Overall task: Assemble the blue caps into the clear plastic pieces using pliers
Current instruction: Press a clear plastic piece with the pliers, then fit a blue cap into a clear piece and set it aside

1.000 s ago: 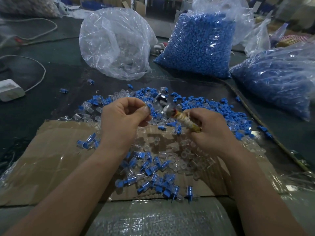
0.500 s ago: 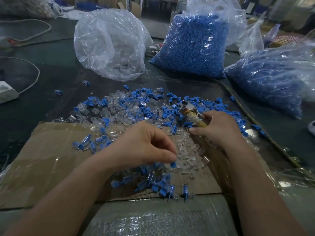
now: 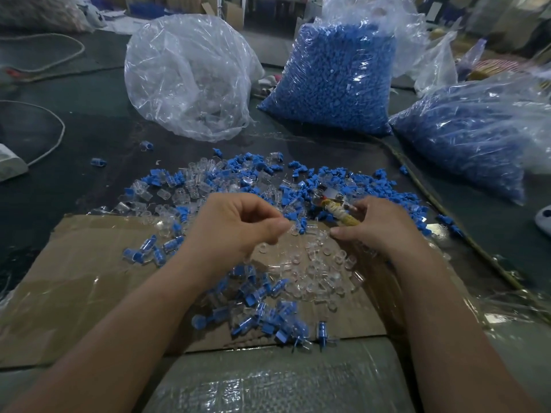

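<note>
Loose blue caps (image 3: 301,168) and clear plastic pieces (image 3: 190,189) lie mixed on the dark table. More clear pieces (image 3: 322,272) are heaped on the cardboard sheet (image 3: 74,278) between my hands. Nearer me lies a pile of capped pieces (image 3: 262,311). My right hand (image 3: 381,225) grips the pliers (image 3: 343,214) by their rope-wrapped handle, jaws pointing away to the left over the caps. My left hand (image 3: 235,225) hovers with curled fingers, thumb and forefinger tips beside a clear piece (image 3: 294,229). Whether it holds that piece is hidden.
At the back stand a bag of clear pieces (image 3: 190,76) and two bags of blue caps (image 3: 337,79) (image 3: 477,129). A white adapter (image 3: 9,166) with its cable (image 3: 59,126) lies far left. A few capped pieces (image 3: 149,248) sit left on the cardboard.
My left hand dropped from the pliers to the near pile, then rose back to the clear pieces. My right hand carried the pliers slightly right and stays there.
</note>
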